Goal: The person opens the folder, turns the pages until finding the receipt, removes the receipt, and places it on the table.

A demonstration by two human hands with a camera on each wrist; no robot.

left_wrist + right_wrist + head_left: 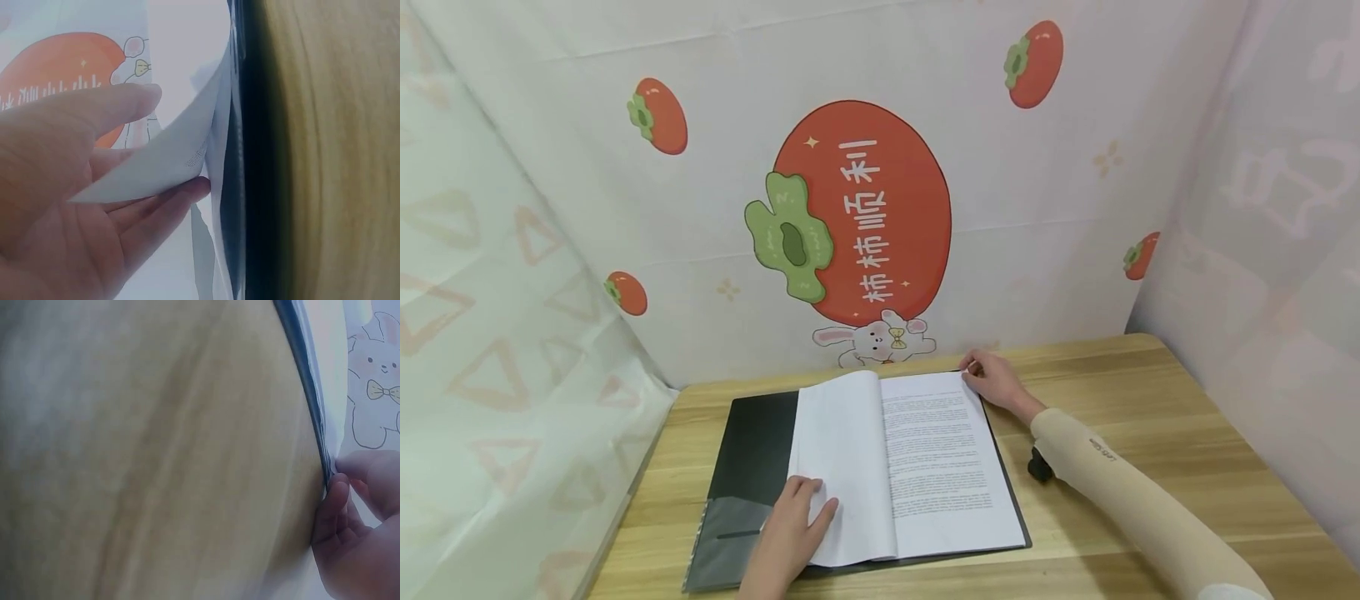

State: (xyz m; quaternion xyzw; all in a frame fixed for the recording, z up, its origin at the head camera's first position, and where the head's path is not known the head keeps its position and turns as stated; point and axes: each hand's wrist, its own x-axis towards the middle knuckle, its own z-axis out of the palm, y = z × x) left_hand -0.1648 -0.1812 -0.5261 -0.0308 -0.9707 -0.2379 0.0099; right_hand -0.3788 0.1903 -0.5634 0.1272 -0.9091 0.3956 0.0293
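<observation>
The black folder (760,442) lies open, lower middle of the frame — my right hand (997,385) pinches the printed page (934,458) by its top-right corner, likely to separate it; my left hand (790,525), thumb apart, seemingly steadies the facing sheet (841,467).

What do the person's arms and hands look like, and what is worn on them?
The left hand and right hand wear no gloves. A smooth beige sleeve covers the right forearm, with small dark lettering toward the wrist. White cloth shows at its upper end, and a small black object beside its wrist end. No sleeve is visible on the left.
</observation>
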